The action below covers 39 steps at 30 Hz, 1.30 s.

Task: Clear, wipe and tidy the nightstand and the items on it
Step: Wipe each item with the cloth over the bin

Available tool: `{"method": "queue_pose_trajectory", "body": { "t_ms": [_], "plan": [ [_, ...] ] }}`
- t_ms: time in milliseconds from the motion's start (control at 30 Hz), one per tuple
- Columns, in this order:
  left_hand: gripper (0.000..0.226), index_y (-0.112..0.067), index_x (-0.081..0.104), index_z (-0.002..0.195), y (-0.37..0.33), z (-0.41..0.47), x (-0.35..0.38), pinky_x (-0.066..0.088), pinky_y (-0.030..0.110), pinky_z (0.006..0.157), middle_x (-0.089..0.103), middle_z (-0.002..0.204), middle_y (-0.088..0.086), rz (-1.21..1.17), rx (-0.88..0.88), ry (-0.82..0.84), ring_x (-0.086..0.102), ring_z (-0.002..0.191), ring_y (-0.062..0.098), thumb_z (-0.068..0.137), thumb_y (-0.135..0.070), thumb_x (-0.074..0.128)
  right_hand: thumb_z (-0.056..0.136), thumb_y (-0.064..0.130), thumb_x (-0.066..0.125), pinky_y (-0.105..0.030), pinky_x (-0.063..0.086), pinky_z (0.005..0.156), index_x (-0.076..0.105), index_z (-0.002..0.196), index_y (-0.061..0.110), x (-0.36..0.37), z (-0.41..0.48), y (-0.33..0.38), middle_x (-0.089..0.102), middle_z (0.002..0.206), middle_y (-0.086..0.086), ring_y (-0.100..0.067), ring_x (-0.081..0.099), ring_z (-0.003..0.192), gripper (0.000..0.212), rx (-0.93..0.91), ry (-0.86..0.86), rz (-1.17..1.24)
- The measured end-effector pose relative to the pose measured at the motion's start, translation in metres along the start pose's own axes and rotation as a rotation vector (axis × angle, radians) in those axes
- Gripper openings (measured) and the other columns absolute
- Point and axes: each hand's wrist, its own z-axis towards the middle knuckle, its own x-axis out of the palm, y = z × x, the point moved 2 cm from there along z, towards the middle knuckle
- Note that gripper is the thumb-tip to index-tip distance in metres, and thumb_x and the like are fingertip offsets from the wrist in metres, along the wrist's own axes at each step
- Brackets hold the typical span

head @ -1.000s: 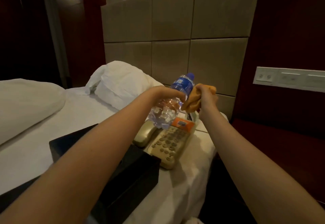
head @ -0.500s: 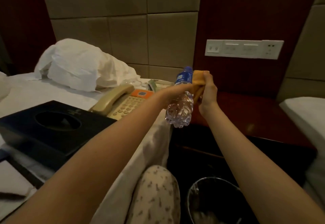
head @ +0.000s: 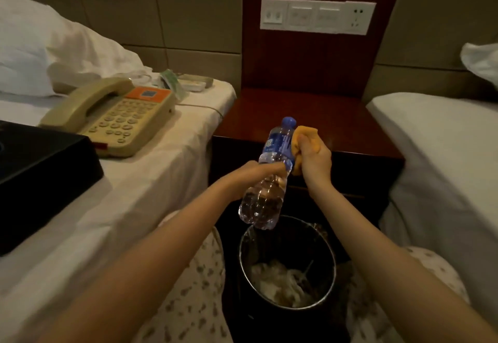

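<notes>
Nightstand (head: 296,116) of dark reddish-brown polished wood is seen against the wall, between two beds. Just left of the nightstand a bed under a white sheet (head: 140,194) is found, and just right of it a second white-sheeted bed (head: 444,167).

On the left bed, well left of the nightstand, a flat black box (head: 40,175) is laid. Between this box and the nightstand a beige push-button telephone (head: 113,119) with an orange label is set, its handset on the cradle.

On the floor in front of the nightstand a round black waste bin with a metal rim (head: 296,308) is placed, and pale crumpled waste is seen inside it. On the wall above the nightstand a white panel of switches and sockets (head: 318,16) is mounted.

In the air before the nightstand's front edge, above the bin, a clear plastic water bottle with a blue label and blue cap (head: 269,181) is held tilted. Its cap is turned up toward the tabletop and its base hangs over the bin's rim.

The bottle is gripped at its middle by the left hand (head: 253,175), whose fingers (head: 275,166) are curled round it. A bunched orange cloth (head: 304,132) is clutched in the right hand (head: 314,159), the fingers (head: 305,143) being closed tight on it. The cloth is pressed against the bottle's labelled upper part, just below the cap.
</notes>
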Motion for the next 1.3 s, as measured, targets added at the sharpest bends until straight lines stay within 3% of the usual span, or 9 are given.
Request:
{"method": "queue_pose_trajectory", "body": {
  "t_ms": [100, 233, 367, 533, 667, 833, 1000, 1133, 1300],
  "plan": [
    [0.005, -0.014, 0.063, 0.078, 0.024, 0.006, 0.017, 0.048, 0.028, 0.071, 0.064, 0.068, -0.002, 0.044, 0.02, 0.032, 0.06, 0.064, 0.012, 0.076, -0.018, 0.065, 0.095, 0.025, 0.048, -0.017, 0.039, 0.059, 0.054, 0.073, 0.019, -0.014, 0.002, -0.012, 0.052, 0.072, 0.006, -0.008, 0.05, 0.064, 0.023, -0.012, -0.073, -0.11],
    [0.003, -0.015, 0.06, 0.084, 0.042, 0.011, 0.033, 0.047, 0.023, 0.067, 0.06, 0.077, 0.0, 0.172, 0.039, 0.039, 0.057, 0.069, 0.011, 0.081, -0.014, 0.061, 0.092, 0.022, 0.054, 0.0, 0.033, 0.077, 0.061, 0.117, 0.01, -0.023, -0.013, -0.032, 0.051, 0.116, 0.0, -0.007, 0.05, 0.098, 0.029, -0.268, -0.012, -0.383],
    [0.013, -0.017, 0.055, 0.07, 0.049, 0.017, 0.035, 0.042, 0.023, 0.063, 0.055, 0.066, -0.005, 0.334, 0.065, -0.009, 0.053, 0.063, 0.009, 0.077, -0.014, 0.066, 0.082, 0.037, 0.048, -0.039, 0.04, 0.1, 0.061, 0.119, 0.012, -0.022, -0.025, -0.052, 0.049, 0.128, -0.012, -0.029, 0.047, 0.12, 0.046, -0.515, 0.198, -0.648],
    [0.022, -0.023, 0.054, 0.077, 0.054, 0.022, 0.036, 0.041, 0.025, 0.057, 0.055, 0.069, -0.007, 0.625, 0.125, -0.109, 0.053, 0.065, 0.011, 0.068, -0.028, 0.073, 0.076, 0.04, 0.047, -0.031, 0.033, 0.09, 0.07, 0.096, 0.018, -0.019, -0.022, -0.044, 0.063, 0.104, -0.005, -0.025, 0.056, 0.101, 0.038, -0.793, 0.351, -0.891],
    [0.059, -0.019, 0.049, 0.11, 0.058, 0.018, 0.036, 0.041, 0.025, 0.06, 0.055, 0.087, -0.006, 1.047, 0.167, -0.235, 0.055, 0.079, 0.015, 0.063, -0.043, 0.077, 0.076, 0.053, 0.035, -0.029, 0.035, 0.073, 0.067, 0.101, 0.025, -0.023, -0.008, -0.057, 0.059, 0.101, 0.001, -0.02, 0.056, 0.089, 0.05, -0.524, 0.512, -1.096],
    [0.066, -0.017, 0.047, 0.12, 0.063, 0.018, 0.043, 0.039, 0.026, 0.071, 0.058, 0.113, -0.001, 1.413, 0.34, -0.42, 0.052, 0.106, 0.018, 0.067, -0.044, 0.075, 0.085, 0.034, 0.055, -0.027, 0.04, 0.063, 0.067, 0.09, 0.016, -0.032, -0.002, -0.067, 0.059, 0.088, -0.003, -0.019, 0.056, 0.081, 0.022, -0.193, 0.554, -0.918],
    [0.06, -0.015, 0.05, 0.117, 0.064, 0.021, 0.037, 0.041, 0.025, 0.075, 0.058, 0.112, 0.0, 1.374, 0.347, -0.467, 0.052, 0.107, 0.018, 0.069, -0.043, 0.074, 0.076, 0.029, 0.055, -0.036, 0.049, 0.083, 0.07, 0.098, 0.024, -0.027, -0.019, -0.055, 0.065, 0.101, 0.004, -0.014, 0.059, 0.093, 0.028, -0.364, 0.598, -0.679],
    [0.055, -0.015, 0.053, 0.112, 0.065, 0.024, 0.038, 0.037, 0.026, 0.069, 0.059, 0.106, 0.0, 1.269, 0.317, -0.443, 0.052, 0.104, 0.019, 0.067, -0.04, 0.075, 0.075, 0.039, 0.048, -0.038, 0.046, 0.088, 0.066, 0.11, 0.024, -0.025, -0.025, -0.058, 0.06, 0.109, 0.002, -0.018, 0.058, 0.096, 0.041, -0.406, 0.566, -0.748],
    [0.05, -0.018, 0.054, 0.095, 0.063, 0.026, 0.034, 0.042, 0.024, 0.057, 0.056, 0.08, -0.006, 0.963, 0.196, -0.383, 0.057, 0.076, 0.016, 0.059, -0.044, 0.076, 0.075, 0.044, 0.044, -0.043, 0.035, 0.098, 0.065, 0.109, 0.02, -0.022, -0.03, -0.065, 0.061, 0.107, -0.005, -0.026, 0.057, 0.099, 0.047, -0.575, 0.24, -0.919]
  ]
}}
